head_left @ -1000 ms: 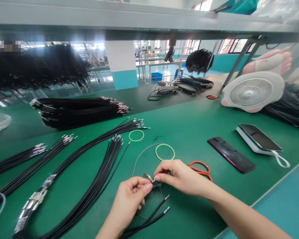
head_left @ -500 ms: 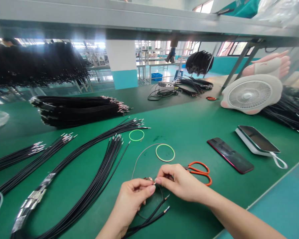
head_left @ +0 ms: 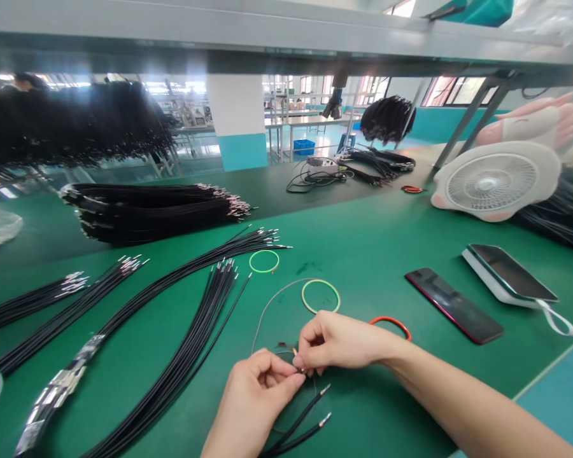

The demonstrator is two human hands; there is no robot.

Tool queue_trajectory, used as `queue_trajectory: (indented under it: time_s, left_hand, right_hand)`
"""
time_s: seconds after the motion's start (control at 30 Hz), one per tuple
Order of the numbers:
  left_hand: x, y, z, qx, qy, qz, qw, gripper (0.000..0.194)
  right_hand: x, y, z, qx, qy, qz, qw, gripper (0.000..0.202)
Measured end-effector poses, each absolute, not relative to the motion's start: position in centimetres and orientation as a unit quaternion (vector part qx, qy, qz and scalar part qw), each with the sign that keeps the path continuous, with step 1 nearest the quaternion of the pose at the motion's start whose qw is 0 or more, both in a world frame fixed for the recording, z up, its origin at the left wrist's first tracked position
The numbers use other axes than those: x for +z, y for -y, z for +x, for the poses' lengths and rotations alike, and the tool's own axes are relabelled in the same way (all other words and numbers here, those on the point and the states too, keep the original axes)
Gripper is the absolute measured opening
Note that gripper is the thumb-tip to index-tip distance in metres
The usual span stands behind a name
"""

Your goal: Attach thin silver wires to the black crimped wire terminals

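My left hand [head_left: 262,394] and my right hand [head_left: 337,342] meet fingertip to fingertip low in the middle of the view. Each pinches something small, partly hidden; a copper-coloured tip shows between them. A thin wire [head_left: 266,307] curves up from the fingers toward a green ring [head_left: 321,296]. Just below the hands, two black cables [head_left: 310,432] end in bare metallic tips. Behind my right wrist shows an orange handle [head_left: 392,323]. A second green ring [head_left: 264,261] lies farther back.
Bundles of black cables [head_left: 186,337] cover the left side of the green table [head_left: 363,248]. A thick coil [head_left: 153,213] sits behind. On the right are a phone [head_left: 453,305], a white device with a dark screen [head_left: 510,273] and a fan [head_left: 496,178]. A shelf [head_left: 267,32] spans overhead.
My right hand's fingers have tilted further down onto the small piece. Its forearm now covers more of the orange handles. The whole view has shifted slightly.
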State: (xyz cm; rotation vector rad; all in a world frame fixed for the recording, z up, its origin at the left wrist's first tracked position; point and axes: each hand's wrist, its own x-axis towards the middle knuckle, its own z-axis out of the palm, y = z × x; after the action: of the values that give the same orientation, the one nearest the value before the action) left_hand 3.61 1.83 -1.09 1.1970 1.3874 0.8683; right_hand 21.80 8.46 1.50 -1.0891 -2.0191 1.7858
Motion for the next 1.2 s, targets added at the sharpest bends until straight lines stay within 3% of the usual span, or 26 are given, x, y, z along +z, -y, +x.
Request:
queue_trajectory:
  time_s: [0.27, 0.5, 0.63, 0.77, 1.03, 1.2]
  left_hand:
    - [-0.3, -0.6, 3.6, 0.337, -0.577, 0.602, 0.437, 0.018]
    - [-0.8, -0.5, 3.7, 0.331, -0.597, 0.557, 0.474, 0.017]
    - [-0.4, -0.5, 3.6, 0.315, -0.592, 0.531, 0.518, 0.017]
    - [-0.4, -0.8, 3.3, 0.303, -0.593, 0.526, 0.529, 0.018]
    - [-0.4, -1.1, 3.2, 0.306, -0.606, 0.519, 0.520, 0.017]
    - [-0.2, -0.8, 3.4, 0.314, -0.606, 0.520, 0.514, 0.015]
  right_hand:
    - [0.5, -7.2, 21.5, 0.668, 0.612, -0.391, 0.161, 0.028]
    - [1.2, -7.3, 22.5, 0.654, 0.644, -0.378, 0.116, 0.038]
    - [1.3, -7.1, 22.5, 0.606, 0.688, -0.385, 0.105, 0.029]
    - [1.1, -6.4, 21.9, 0.576, 0.692, -0.408, 0.148, 0.022]
    - [1.5, -6.9, 22.0, 0.640, 0.635, -0.404, 0.156, 0.044]
    - [1.5, -7.3, 22.4, 0.636, 0.645, -0.401, 0.136, 0.036]
